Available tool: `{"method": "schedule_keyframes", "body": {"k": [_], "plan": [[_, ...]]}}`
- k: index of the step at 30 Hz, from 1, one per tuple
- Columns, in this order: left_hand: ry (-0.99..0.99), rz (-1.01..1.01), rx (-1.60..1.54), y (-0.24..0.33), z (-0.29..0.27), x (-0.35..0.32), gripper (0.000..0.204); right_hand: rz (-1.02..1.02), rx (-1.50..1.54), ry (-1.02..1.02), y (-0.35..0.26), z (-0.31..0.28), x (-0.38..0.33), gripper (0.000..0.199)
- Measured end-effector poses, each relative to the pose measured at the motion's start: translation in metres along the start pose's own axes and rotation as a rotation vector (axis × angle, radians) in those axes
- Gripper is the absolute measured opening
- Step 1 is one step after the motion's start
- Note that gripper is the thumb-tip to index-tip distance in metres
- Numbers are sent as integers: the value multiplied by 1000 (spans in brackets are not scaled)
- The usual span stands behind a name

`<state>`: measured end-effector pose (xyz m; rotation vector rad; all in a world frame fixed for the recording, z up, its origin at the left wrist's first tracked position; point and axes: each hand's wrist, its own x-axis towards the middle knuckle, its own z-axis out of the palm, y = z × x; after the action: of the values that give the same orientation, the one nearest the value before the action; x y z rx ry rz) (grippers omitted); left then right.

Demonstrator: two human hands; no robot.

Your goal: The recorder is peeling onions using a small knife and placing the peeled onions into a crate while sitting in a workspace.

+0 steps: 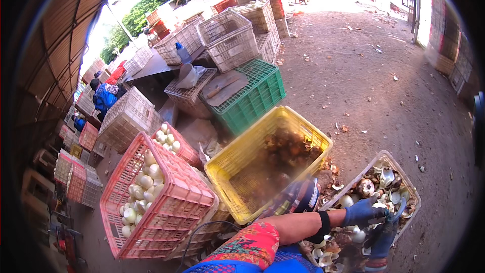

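Observation:
My left hand, in a dark blue glove, reaches over a pale crate at the lower right. Its fingers are curled; whatever lies in them is hidden. Close beside it, my right hand, also gloved, has its fingers drawn together near a bluish, blurred thing that I cannot make out. Beneath both hands the crate holds onion skins, pale peeled-looking onions and a brownish onion.
Left of my arm stands a yellow crate with brown onions inside. A tilted pink crate holds white peeled onions. Beyond are a green crate, a blue bottle, stacked crates and a person in blue.

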<state>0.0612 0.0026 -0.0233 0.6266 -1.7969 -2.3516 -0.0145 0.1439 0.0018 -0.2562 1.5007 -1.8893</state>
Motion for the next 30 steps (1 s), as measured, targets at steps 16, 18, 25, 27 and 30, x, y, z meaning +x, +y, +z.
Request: {"method": "schedule_keyframes", "body": {"k": [16,18,25,27,30], "plan": [[-267,-71,-373,26,-11,-7,38,-97,-213,-164,-12,-10,1,35],[-339,-109,-543,70,-15,-30,29,-9,-276,-4,-21,-12,-1,30],[-365,-122,-875,47,-11,-16,29,151,-569,147,-5,-31,8,19],[-408,-81,-779,48,-13,-19,30,241,-531,62,-15,-29,9,25],[-308,-94,-405,63,-15,-27,43,192,-316,-62,-7,-49,11,37]]}}
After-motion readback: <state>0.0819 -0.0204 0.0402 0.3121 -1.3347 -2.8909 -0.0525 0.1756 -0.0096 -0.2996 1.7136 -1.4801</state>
